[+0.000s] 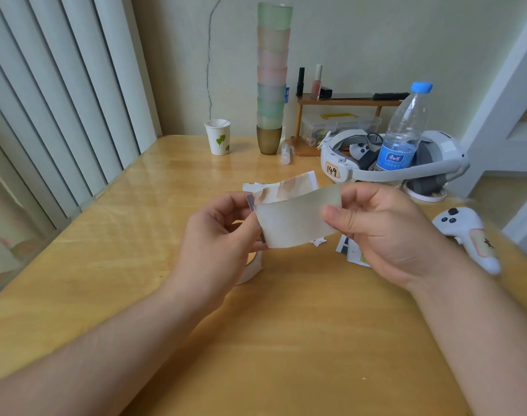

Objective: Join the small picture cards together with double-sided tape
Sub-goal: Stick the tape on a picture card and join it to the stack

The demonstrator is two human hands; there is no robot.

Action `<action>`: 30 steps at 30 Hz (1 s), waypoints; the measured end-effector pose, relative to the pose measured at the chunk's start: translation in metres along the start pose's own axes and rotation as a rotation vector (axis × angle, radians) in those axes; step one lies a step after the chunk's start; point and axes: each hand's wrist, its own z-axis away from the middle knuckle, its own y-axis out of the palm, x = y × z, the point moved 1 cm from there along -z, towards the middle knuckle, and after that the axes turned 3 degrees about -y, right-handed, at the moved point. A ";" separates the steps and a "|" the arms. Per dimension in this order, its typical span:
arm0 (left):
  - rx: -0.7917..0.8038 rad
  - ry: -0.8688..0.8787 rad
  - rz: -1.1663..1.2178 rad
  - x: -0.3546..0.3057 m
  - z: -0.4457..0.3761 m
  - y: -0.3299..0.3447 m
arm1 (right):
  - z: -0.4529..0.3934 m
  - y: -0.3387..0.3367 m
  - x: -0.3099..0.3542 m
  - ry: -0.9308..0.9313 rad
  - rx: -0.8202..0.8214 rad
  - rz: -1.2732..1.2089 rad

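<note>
1. The wooden table (154, 235) carries a headset (436, 157), a water bottle (403, 130) and a stack of cups (272, 76).
2. The left hand (217, 235) and the right hand (388, 232) are raised above it.
3. Each hand pinches one end of the picture cards (295, 217), which are bent and held in the air between them.

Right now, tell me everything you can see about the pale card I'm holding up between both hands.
The pale card is a small, thin rectangle, paper or light card by its look, with its plain greyish-white back toward the camera. It bows gently along its length. It is held above the wooden table, long side roughly level. The left hand pinches its left end, the right hand its right end, thumb on the near face. A second card with brown and white print shows just behind its top edge; whether they touch is unclear.
</note>
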 end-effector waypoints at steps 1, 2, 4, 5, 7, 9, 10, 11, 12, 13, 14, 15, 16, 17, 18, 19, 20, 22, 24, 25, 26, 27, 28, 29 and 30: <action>0.005 0.002 -0.002 -0.001 0.001 0.000 | 0.001 0.003 0.001 0.027 0.011 -0.022; 0.013 0.001 0.003 -0.002 0.001 0.001 | 0.002 0.005 0.000 0.048 0.019 -0.041; 0.025 -0.014 0.017 -0.004 0.003 0.002 | 0.003 0.010 0.000 0.080 -0.004 -0.048; 0.027 -0.021 0.020 -0.004 0.003 0.003 | 0.003 0.012 -0.001 0.082 -0.023 -0.056; 0.037 -0.024 0.014 -0.004 0.003 0.003 | 0.002 0.014 -0.002 0.077 -0.078 -0.084; 0.048 -0.017 0.013 -0.004 0.003 0.003 | 0.002 0.015 -0.001 0.069 -0.134 -0.115; 0.051 -0.015 0.017 -0.004 0.003 0.003 | 0.002 0.015 -0.001 0.064 -0.149 -0.128; 0.055 -0.014 0.018 -0.004 0.003 0.003 | 0.002 0.015 -0.001 0.064 -0.157 -0.134; 0.060 -0.013 0.017 -0.004 0.004 0.003 | 0.001 0.016 -0.002 0.066 -0.166 -0.134; 0.066 -0.009 0.011 -0.005 0.004 0.003 | 0.001 0.017 -0.002 0.071 -0.178 -0.128; 0.068 -0.005 0.000 -0.005 0.004 0.003 | 0.001 0.017 -0.003 0.078 -0.194 -0.120; 0.066 -0.001 -0.013 -0.005 0.004 0.003 | 0.001 0.018 -0.003 0.085 -0.208 -0.109; 0.061 0.003 -0.027 -0.004 0.003 0.002 | 0.001 0.018 -0.003 0.089 -0.220 -0.098; 0.057 0.008 -0.040 -0.004 0.003 0.002 | 0.002 0.019 -0.003 0.096 -0.227 -0.088; 0.056 0.011 -0.052 -0.003 0.002 0.001 | 0.002 0.019 -0.003 0.102 -0.232 -0.081; 0.057 0.014 -0.064 -0.003 0.002 0.001 | 0.002 0.020 -0.003 0.109 -0.234 -0.077; 0.058 0.016 -0.076 -0.003 0.002 0.000 | 0.002 0.021 -0.003 0.115 -0.237 -0.071; 0.063 0.021 -0.095 -0.003 0.002 -0.001 | 0.003 0.022 -0.003 0.125 -0.237 -0.050; 0.061 0.028 -0.107 -0.004 0.003 -0.002 | 0.004 0.023 -0.002 0.131 -0.236 -0.031; 0.055 0.030 -0.111 -0.005 0.003 -0.002 | 0.005 0.024 -0.001 0.135 -0.238 -0.026; 0.049 0.031 -0.112 -0.005 0.003 -0.002 | 0.005 0.024 -0.001 0.138 -0.243 -0.022; 0.044 0.031 -0.115 -0.005 0.003 -0.002 | 0.005 0.025 0.000 0.142 -0.246 -0.019; 0.042 0.030 -0.119 -0.005 0.003 -0.002 | 0.005 0.025 0.000 0.144 -0.248 -0.017; 0.041 0.030 -0.127 -0.004 0.003 -0.002 | 0.005 0.025 0.000 0.147 -0.248 -0.018; 0.041 0.031 -0.136 -0.004 0.002 -0.002 | 0.005 0.025 -0.001 0.148 -0.249 -0.019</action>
